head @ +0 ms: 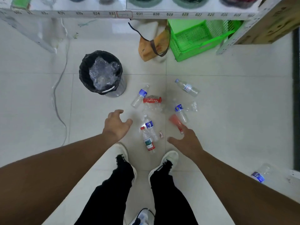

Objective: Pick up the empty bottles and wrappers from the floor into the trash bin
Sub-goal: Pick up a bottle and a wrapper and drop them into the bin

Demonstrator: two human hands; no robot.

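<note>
Both hands — left hand (117, 123), right hand (186, 142) — empty, apparently above scattered bottles (150, 132).

A pale glossy tiled floor (227, 111) with thin grey grout lines. Along the far side stands a white metal shelf (162, 13) edged with numbered labels. Beneath it sit a bright green plastic mesh crate (194, 41) and an orange cloth bag (149, 47); a grey cable (56, 101) trails across the floor at left.

Single head-worn wide-angle view, looking steeply down from standing height onto the tiled floor (227, 111); shelf edge (155, 14) along top, own shoes (168, 159) below centre.
</note>
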